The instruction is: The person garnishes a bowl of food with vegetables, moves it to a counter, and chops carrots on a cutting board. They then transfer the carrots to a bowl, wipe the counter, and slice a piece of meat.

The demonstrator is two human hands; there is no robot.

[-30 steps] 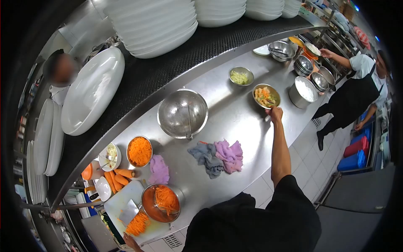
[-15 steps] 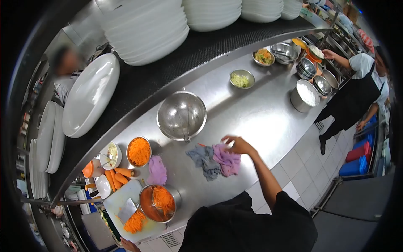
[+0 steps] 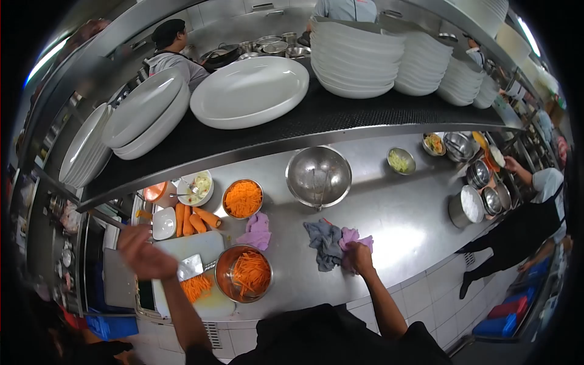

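Right grip is down on the purple cloth, fingers curled into its near edge in what looks like a closed hold. That cloth lies bunched against the grey cloth on the steel surface, just in front of the big empty mixing bowl. A second ago this same arm was stretched far out along the surface, at the bowl of mixed vegetables. Half a second ago it was drawing back over the cloths. Now the bowl stands well apart at the far end, under the shelf, so I judge that bowl set down and done with, and the cloth is what the hand has to do with now.

Left grip has come up from the near corner of the cutting board. It hangs blurred above the board's left edge, just beside the cleaver; whether it is open or closed I cannot tell. Shredded carrot lies on the board, touching the steel bowl of carrot shreds, with whole carrots beyond. Further right a co-worker stands at a pot.
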